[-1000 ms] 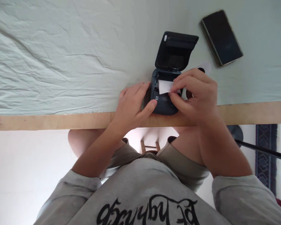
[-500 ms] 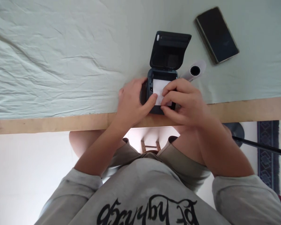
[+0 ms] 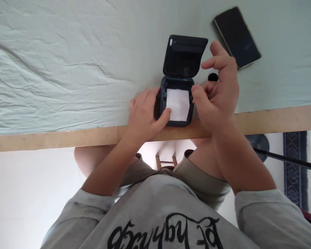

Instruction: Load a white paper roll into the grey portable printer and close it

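Observation:
A small dark box-shaped device, which looks like a portable printer, sits near the table's front edge with its lid raised and tilted back. White paper lies inside its open body. My left hand grips the printer's left side, its thumb resting at the paper's lower left edge. At the right side of the body is my right hand, fingers apart, with the thumb tip against or just beside the rim; I cannot tell which. No object shows in it. A white item with a round black end is mostly hidden behind it.
A phone-like dark slab in a clear case lies at the back right. Pale green cloth covers the table up to its wooden front edge. Below, to the right, are a black pole and a patterned rug.
My right hand has come off the paper and moved right and up, its fingers spreading. More of the paper now shows. My left hand stays on the printer.

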